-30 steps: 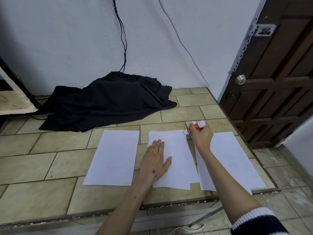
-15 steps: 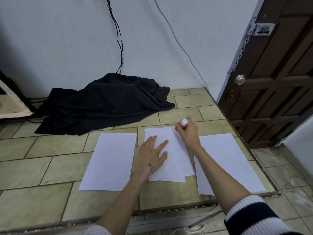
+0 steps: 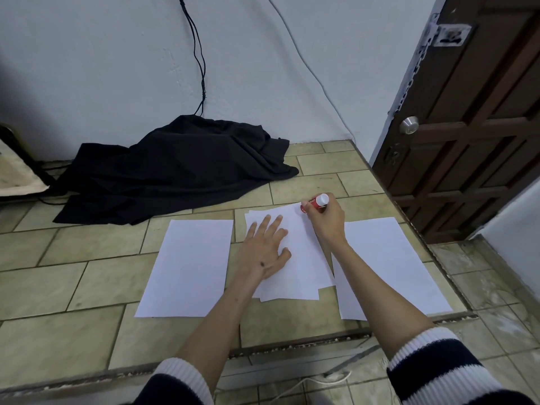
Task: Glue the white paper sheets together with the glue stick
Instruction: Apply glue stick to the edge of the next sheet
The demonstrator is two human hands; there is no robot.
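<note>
Three lots of white paper lie on the tiled platform: a single left sheet (image 3: 188,266), a middle stack of overlapping sheets (image 3: 304,258), and a right sheet (image 3: 388,258). My left hand (image 3: 264,248) lies flat, fingers spread, on the middle stack and holds it down. My right hand (image 3: 325,222) grips a red glue stick (image 3: 317,203) with a white end, its tip pressed down at the top right corner of the middle stack.
A crumpled black cloth (image 3: 178,168) lies at the back by the wall, with black cables hanging above it. A brown wooden door (image 3: 473,112) stands at the right. The platform's edge (image 3: 292,346) drops to a lower floor in front and to the right.
My right hand with the glue stick moved left along the stack's top edge, then shifted back slightly right. My left hand slid a little up the stack. The camera view shifted.
</note>
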